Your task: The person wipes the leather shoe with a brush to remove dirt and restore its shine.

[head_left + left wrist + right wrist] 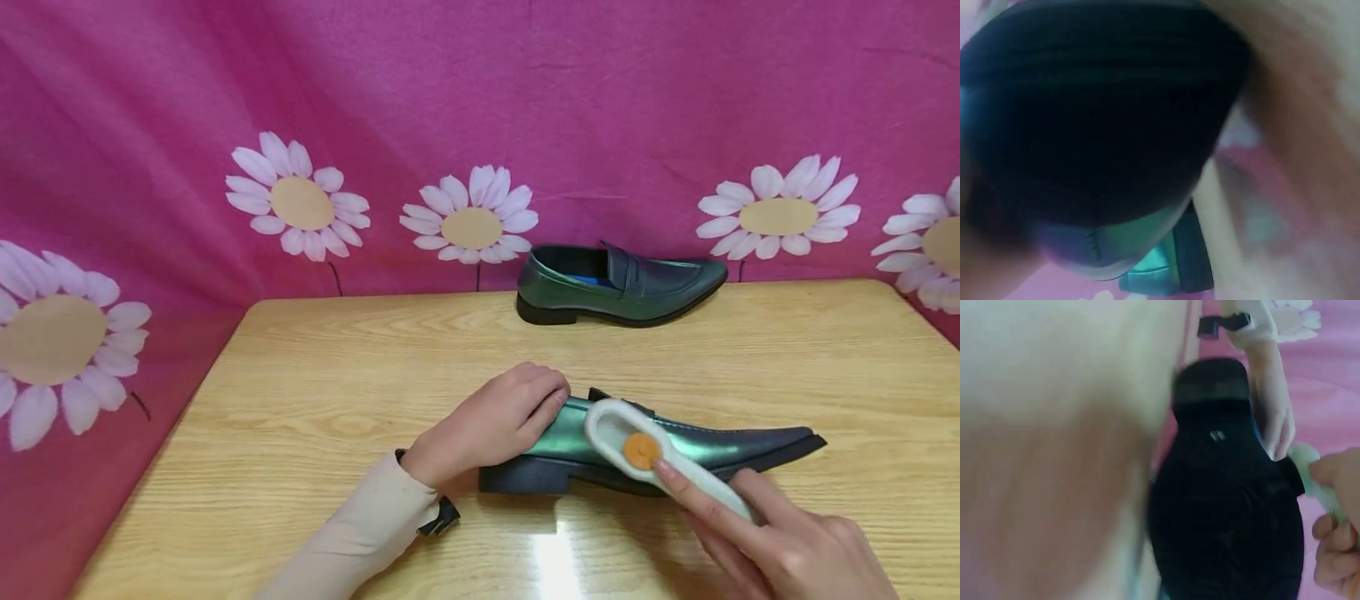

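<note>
1 near shoe (pixel 705 446) is gripped by the left hand (pixel 498 421), a white tool (pixel 637 450) by the right hand (pixel 787 537) (half done, it seems); the far shoe (pixel 630 287) is untouched.

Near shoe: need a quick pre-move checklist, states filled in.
1. Near shoe steadied: ok, the left hand grips it at the heel end.
2. White tool in hand: ok, the right hand holds its handle.
3. Tool touching the shoe: cannot tell; it overlaps the shoe's side in the head view, contact hidden.
4. Sole flat on the table: not ok, its underside faces the right wrist view.
5. Far shoe out of the way: ok, apart, by the table's back edge.
</note>
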A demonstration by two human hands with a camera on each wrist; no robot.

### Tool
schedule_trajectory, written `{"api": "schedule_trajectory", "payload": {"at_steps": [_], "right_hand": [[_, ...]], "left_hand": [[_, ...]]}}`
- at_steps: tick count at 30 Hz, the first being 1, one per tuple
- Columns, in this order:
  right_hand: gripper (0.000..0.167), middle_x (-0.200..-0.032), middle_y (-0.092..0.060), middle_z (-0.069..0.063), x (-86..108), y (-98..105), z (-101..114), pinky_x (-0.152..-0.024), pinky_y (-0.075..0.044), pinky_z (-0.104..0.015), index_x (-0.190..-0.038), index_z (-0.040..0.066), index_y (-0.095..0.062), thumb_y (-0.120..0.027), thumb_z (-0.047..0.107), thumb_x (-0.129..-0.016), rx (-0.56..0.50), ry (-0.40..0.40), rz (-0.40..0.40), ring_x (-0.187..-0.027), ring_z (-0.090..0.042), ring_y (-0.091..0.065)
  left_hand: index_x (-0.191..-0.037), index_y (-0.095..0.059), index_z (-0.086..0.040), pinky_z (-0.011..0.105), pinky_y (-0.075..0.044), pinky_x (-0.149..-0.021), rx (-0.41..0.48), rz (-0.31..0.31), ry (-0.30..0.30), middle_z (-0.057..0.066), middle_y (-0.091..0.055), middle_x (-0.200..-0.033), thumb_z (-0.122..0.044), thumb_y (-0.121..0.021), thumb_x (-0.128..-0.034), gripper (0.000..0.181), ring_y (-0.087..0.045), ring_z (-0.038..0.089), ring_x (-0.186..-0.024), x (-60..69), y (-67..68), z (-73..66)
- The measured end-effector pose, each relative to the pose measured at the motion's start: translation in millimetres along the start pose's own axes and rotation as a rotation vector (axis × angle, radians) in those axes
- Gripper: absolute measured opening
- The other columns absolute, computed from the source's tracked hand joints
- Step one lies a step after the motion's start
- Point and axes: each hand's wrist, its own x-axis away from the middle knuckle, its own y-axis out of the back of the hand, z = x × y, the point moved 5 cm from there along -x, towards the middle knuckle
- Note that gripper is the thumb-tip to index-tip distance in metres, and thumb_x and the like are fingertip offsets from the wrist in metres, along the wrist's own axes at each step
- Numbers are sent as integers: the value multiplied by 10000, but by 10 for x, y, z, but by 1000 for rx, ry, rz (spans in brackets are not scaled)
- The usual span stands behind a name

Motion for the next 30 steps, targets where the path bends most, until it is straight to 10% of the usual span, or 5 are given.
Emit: {"api": "schedule_trajectory", "payload": {"at_steps": [11, 16, 27, 30], "right_hand": [[595, -742, -389, 106, 83, -10, -28, -417, -218, -129, -1329, 391, -569, -170, 641, -965, -8, -57, -76, -497, 59, -159], [545, -728, -310, 140, 98, -20, 34, -446, -140, -103, -1283, 380, -614, -226, 621, -985, -3, 31, -118, -511, 54, -123], [572, -767, -395, 110, 119, 36, 21, -420, -212, -88, -1327, 371, -580, -208, 625, -975, -45, -91, -88, -519, 73, -198], [433, -769, -416, 102, 96, 23, -33, -427, -230, -127, -1360, 403, -533, -499, 544, -952, -43, -143, -37, -509, 60, -204]], "left_hand": [[-992, -669, -79, 272, -430, -815, -195, -251, -171, 19, -605, -943, -138, -500, -983, 179, -516, 151, -870, 81, -76, -59], [-977, -661, -71, 252, -437, -810, -168, -262, -184, 16, -586, -929, -125, -491, -978, 178, -502, 149, -871, 94, -78, -102], [-950, -606, -58, 246, -416, -777, -202, -308, -228, 20, -549, -890, -134, -439, -1006, 191, -475, 158, -835, 112, -37, -152], [-937, -576, -54, 257, -412, -779, -213, -326, -219, 22, -532, -875, -132, -403, -1021, 208, -471, 164, -830, 116, -9, -95]]}}
